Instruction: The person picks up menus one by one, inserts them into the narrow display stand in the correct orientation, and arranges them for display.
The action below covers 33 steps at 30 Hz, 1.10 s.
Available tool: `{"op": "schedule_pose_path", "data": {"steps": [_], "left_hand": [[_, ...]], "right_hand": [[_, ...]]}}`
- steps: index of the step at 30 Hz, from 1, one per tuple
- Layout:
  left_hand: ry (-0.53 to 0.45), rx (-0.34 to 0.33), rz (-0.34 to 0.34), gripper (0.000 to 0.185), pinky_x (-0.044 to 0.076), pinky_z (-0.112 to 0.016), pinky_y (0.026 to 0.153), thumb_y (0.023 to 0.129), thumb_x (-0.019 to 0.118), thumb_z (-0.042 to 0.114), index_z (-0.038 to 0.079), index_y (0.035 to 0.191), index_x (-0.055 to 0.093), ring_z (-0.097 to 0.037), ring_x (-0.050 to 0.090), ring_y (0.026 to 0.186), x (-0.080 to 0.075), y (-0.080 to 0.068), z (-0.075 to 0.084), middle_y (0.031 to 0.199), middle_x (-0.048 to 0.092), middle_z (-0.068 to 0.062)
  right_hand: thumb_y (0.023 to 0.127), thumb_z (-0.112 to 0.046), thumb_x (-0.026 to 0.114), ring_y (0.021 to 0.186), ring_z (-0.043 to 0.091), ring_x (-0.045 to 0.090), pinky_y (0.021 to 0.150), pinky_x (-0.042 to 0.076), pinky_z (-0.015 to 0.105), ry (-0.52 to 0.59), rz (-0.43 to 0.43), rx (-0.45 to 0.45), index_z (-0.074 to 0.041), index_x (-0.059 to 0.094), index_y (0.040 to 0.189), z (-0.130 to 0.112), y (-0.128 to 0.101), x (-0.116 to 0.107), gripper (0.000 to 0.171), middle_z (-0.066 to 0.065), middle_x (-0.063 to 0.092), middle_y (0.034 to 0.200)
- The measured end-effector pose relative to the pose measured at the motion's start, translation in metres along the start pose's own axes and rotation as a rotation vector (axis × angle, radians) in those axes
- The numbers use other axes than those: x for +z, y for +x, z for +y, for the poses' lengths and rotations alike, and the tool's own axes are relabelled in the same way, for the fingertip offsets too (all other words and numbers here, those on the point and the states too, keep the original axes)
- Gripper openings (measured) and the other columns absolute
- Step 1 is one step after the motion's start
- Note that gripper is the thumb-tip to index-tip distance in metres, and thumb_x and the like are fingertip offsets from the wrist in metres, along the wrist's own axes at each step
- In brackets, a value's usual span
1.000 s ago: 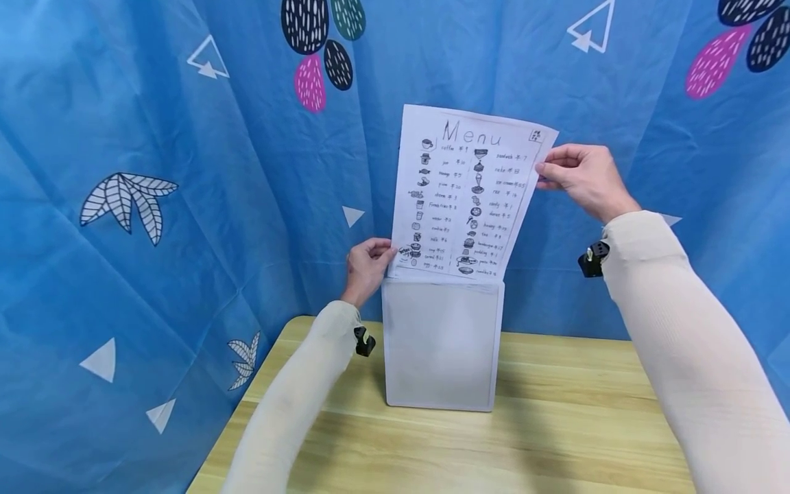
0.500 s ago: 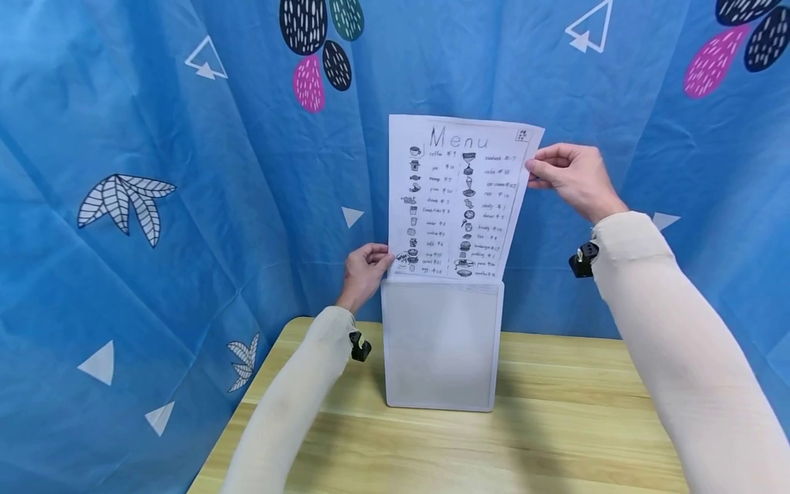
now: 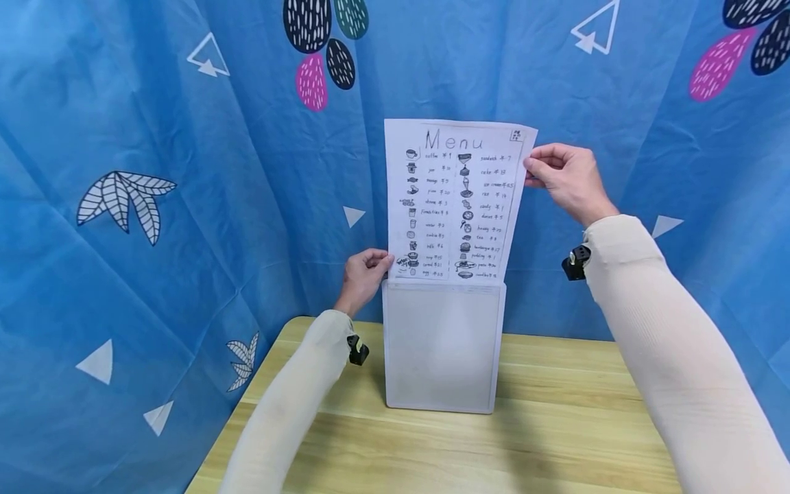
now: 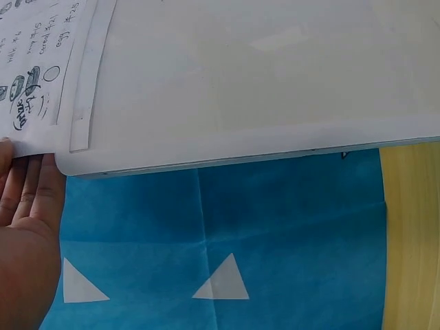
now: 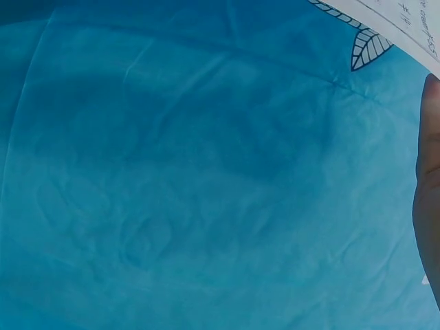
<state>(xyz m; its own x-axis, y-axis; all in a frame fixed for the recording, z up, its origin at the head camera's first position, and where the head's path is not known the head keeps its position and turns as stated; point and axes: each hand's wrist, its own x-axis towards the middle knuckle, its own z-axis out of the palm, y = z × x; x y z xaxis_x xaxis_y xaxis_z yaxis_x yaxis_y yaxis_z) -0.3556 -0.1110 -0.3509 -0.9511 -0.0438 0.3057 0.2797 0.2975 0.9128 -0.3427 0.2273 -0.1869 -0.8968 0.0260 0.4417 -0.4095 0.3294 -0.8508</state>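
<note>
A paper menu [image 3: 455, 219], handwritten with small food drawings and prices, stands upright in the head view. Its bottom edge meets the top of a white-framed, pale grey upright panel [image 3: 441, 350]. My left hand [image 3: 363, 278] pinches the menu's lower left edge, close to the panel's corner. Higher up, my right hand [image 3: 570, 180] pinches the right edge near the upper corner. The left wrist view shows a narrow paper strip [image 4: 91, 86] lying just inside the panel's top rim. In the right wrist view only a corner of the menu [image 5: 405, 27] and part of a finger [image 5: 430, 158] show.
The panel stands on a light wooden table [image 3: 574, 405]. Close behind hangs a blue patterned curtain [image 3: 345, 151], which also covers the left side. Each wrist wears a small black camera, the right one [image 3: 576, 263] and the left one [image 3: 357, 350].
The menu has straightened from a tilt and come slightly left and down, its lower edge staying at the panel's top. My right hand moved left with it; my left hand sank a little.
</note>
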Motion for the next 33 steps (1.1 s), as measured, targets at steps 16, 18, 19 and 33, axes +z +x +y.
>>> {"op": "schedule_pose_path", "data": {"steps": [16, 18, 19, 33], "left_hand": [[-0.066, -0.001, -0.006, 0.022, 0.058, -0.039, 0.085, 0.099, 0.066, 0.022, 0.004, 0.109, 0.073, -0.021, 0.070, 0.088, -0.0002, -0.0005, -0.0003, 0.099, 0.073, -0.011], [-0.060, 0.002, -0.005, 0.022, 0.059, -0.035, 0.082, 0.099, 0.066, 0.022, 0.004, 0.109, 0.073, -0.020, 0.070, 0.088, 0.0001, -0.0004, -0.0010, 0.099, 0.073, -0.010], [-0.063, 0.002, -0.005, 0.022, 0.059, -0.033, 0.082, 0.099, 0.066, 0.022, 0.004, 0.109, 0.073, -0.020, 0.070, 0.089, 0.0002, -0.0005, -0.0013, 0.099, 0.073, -0.010], [-0.091, -0.001, 0.000, 0.023, 0.058, -0.033, 0.084, 0.098, 0.066, 0.021, 0.003, 0.109, 0.073, -0.022, 0.071, 0.093, 0.0013, -0.0012, -0.0020, 0.101, 0.073, -0.011]], "right_hand": [[0.098, -0.018, 0.065, 0.082, 0.007, 0.070, 0.077, 0.056, 0.018, -0.067, -0.025, -0.026, 0.001, 0.067, 0.116, -0.0019, -0.0004, -0.0016, 0.027, 0.001, 0.070, 0.099], [0.098, -0.018, 0.065, 0.082, 0.007, 0.070, 0.078, 0.056, 0.018, -0.078, -0.025, -0.027, 0.001, 0.067, 0.116, -0.0018, -0.0005, -0.0015, 0.027, 0.001, 0.070, 0.100], [0.098, -0.019, 0.064, 0.082, 0.007, 0.070, 0.078, 0.056, 0.018, -0.085, -0.025, -0.028, 0.001, 0.067, 0.116, -0.0015, -0.0005, -0.0015, 0.027, 0.001, 0.070, 0.100], [0.099, -0.020, 0.063, 0.085, 0.009, 0.070, 0.080, 0.056, 0.019, -0.120, -0.046, -0.014, 0.002, 0.066, 0.120, 0.0015, -0.0016, 0.0000, 0.031, 0.004, 0.070, 0.105]]}}
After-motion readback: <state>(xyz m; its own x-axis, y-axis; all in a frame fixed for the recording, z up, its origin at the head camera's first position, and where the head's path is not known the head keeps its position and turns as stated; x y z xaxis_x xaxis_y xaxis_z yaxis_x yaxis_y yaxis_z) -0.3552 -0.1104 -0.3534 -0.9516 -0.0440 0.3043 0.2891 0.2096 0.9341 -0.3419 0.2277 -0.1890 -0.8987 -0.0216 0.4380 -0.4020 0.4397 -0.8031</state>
